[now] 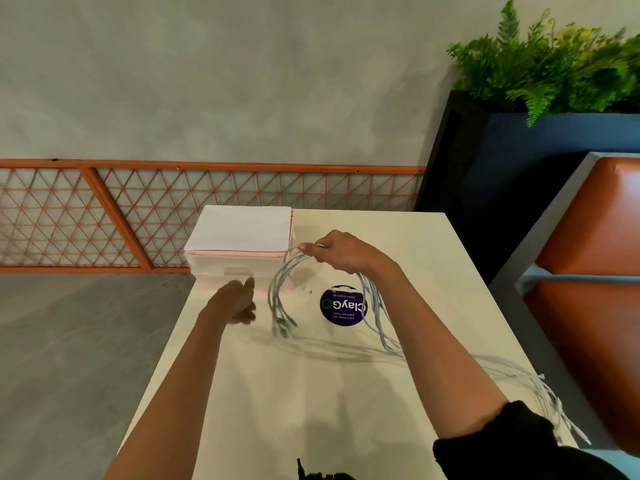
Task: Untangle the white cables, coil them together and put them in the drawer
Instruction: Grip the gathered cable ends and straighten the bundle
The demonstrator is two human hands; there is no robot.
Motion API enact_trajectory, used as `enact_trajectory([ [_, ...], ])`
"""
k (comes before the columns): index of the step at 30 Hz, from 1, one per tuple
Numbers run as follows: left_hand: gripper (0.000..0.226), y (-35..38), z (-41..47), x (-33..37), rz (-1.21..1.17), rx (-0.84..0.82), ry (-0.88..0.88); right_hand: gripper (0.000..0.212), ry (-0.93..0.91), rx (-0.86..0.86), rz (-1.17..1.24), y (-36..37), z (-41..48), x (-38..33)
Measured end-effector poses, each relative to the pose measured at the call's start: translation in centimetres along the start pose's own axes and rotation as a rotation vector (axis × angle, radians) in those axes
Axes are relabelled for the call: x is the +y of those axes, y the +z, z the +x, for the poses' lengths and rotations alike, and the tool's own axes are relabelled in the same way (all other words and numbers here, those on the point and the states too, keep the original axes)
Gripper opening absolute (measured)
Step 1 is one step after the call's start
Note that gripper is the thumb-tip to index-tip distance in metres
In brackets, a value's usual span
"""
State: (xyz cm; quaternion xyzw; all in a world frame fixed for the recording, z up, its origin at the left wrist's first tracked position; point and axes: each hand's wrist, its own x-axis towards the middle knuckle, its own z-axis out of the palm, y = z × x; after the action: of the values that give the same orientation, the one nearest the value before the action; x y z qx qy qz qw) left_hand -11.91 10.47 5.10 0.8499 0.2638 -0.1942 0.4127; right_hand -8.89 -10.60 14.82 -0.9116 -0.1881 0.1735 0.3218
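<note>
1. I am watching the right hand (334, 252) gripping the white cables (375, 310) as one bundle, its fingers curling round them, raised above the table (277, 410).
2. On the left of that hand the bundle is arching downward, its green-tipped ends hanging close to the tabletop near a round purple sticker (343, 304).
3. The other run is passing beneath the right forearm and trailing across the table to its right edge.
4. The left hand (239, 301) is hovering just in front of the drawer unit (239, 268), well apart from the right hand. It is blurring, so I cannot tell how its fingers are lying.
5. The drawer unit is sitting at the table's far left corner, its front looking closed, with white paper (242, 230) lying on top.
</note>
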Motion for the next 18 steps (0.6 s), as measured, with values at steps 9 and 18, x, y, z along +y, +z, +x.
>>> enact_trajectory([
  [9, 0.065, 0.8, -4.1, 5.5, -0.231, -0.235, 0.759, 0.050, 0.044, -0.049, -0.014, -1.1, 1.0, 0.7],
  [18, 0.075, 2.1, -2.8, 3.4, -0.439, -0.378, 0.639, 0.049, -0.006, -0.034, 0.273, -2.8, 0.9, 2.0],
])
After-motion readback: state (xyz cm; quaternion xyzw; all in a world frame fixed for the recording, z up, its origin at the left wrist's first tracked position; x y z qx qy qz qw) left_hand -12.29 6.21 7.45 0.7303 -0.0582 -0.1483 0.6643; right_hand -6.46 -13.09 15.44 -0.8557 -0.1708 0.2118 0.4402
